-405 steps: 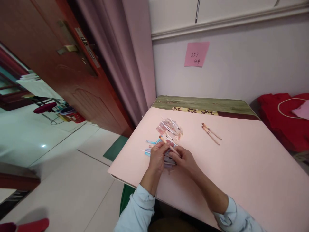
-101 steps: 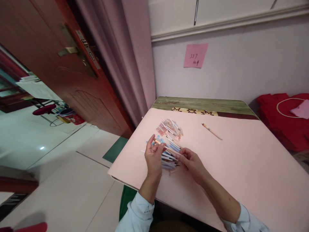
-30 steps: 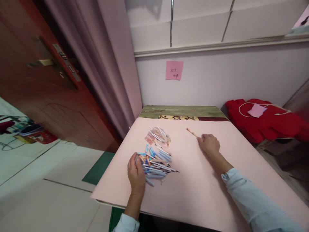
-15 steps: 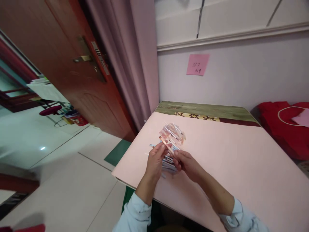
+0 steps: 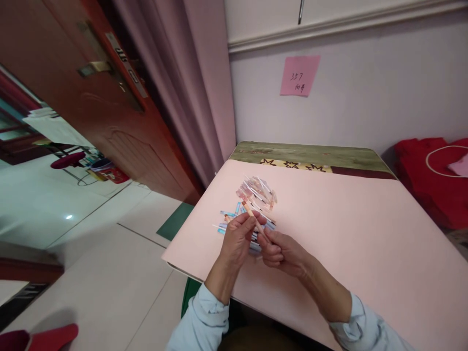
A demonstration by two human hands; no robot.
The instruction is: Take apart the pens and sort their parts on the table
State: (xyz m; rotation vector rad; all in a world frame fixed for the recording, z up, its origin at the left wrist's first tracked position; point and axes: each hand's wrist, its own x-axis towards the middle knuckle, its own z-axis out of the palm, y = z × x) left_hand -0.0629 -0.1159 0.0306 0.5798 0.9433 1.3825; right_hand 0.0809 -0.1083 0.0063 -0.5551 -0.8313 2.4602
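One slim peach pen [image 5: 250, 211] is slanting over the table's left half: the left hand [image 5: 237, 238] is pinching its barrel below the brownish-orange end, the right hand [image 5: 281, 250], fingers curled, is gripping the near end, apparently bracing it from both sides. Below, a heap of blue pen parts [image 5: 228, 214] is lying seemingly within easy reach, while pinkish pieces with white sticks [image 5: 258, 189] are sitting just beyond, perhaps grouped by colour.

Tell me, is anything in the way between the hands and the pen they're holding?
No, nothing that I can see. The left hand pinches the pen, and the right hand grips its nearer end. The pile of bits lies on the table below, not between.
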